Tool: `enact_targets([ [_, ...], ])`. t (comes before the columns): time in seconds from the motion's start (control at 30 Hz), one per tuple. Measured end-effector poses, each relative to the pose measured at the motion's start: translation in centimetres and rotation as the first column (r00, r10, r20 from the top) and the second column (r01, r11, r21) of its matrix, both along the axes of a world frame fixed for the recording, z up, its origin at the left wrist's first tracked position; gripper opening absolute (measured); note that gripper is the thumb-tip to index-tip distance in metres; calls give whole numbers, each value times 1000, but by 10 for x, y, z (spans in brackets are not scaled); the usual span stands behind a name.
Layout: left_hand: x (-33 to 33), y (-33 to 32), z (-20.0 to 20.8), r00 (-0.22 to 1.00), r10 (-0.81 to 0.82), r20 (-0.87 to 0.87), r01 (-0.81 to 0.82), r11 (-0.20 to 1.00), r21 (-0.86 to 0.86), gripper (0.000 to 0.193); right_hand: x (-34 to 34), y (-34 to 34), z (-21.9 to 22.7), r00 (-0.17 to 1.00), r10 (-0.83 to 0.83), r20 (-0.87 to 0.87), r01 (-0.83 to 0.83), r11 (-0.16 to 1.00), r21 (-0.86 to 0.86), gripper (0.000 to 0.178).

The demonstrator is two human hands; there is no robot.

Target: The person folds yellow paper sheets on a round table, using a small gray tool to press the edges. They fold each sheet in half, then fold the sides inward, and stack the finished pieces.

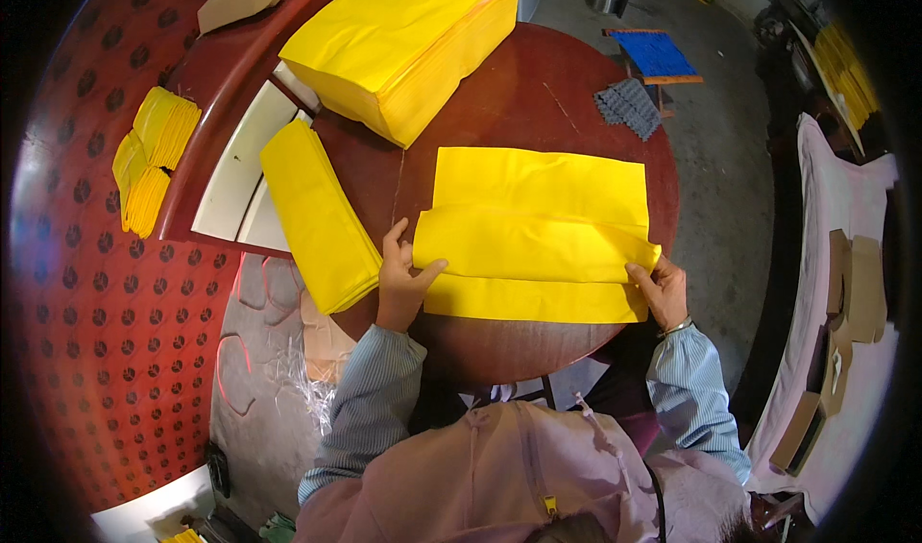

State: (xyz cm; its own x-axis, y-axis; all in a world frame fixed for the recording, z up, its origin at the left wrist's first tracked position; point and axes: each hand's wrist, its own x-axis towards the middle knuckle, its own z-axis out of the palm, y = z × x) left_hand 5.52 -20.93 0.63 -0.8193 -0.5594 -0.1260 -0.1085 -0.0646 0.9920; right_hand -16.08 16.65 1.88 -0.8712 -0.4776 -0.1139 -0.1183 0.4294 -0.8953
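A yellow sheet (pixel 538 245) lies over another flat yellow sheet (pixel 543 183) on the round dark-red table (pixel 499 346). Both my hands hold its ends. My left hand (pixel 403 276) is closed at the left edge, thumb on top and fingers at the side. At the right corner, my right hand (pixel 663 289) pinches the sheet between thumb and fingers, lifting that corner a little. The lower sheet shows beyond both long edges of the upper one. Left of my left hand rests a long folded yellow bundle (pixel 322 217).
A tall stack of yellow sheets (pixel 403 39) stands at the table's back left. A grey knitted cloth (pixel 629 108) hangs over the right rim, near a blue-topped stool (pixel 658 55). Smaller yellow bundles (pixel 154 154) lie on the red patterned surface (pixel 96 284) at far left.
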Motion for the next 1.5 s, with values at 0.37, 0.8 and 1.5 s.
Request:
enact_targets([
  [0.37,13,-5,4,994,-110,14,101,845,-526,77,13,-9,2,988,-136,70,145,979,-145,44],
  [0.8,5,5,-14,996,56,-63,-58,998,-17,48,8,3,-4,996,-58,61,64,992,-105,26],
  [1.5,-10,17,-13,912,406,55,-294,742,-603,50,25,-15,-30,861,-312,-401,350,936,25,24],
])
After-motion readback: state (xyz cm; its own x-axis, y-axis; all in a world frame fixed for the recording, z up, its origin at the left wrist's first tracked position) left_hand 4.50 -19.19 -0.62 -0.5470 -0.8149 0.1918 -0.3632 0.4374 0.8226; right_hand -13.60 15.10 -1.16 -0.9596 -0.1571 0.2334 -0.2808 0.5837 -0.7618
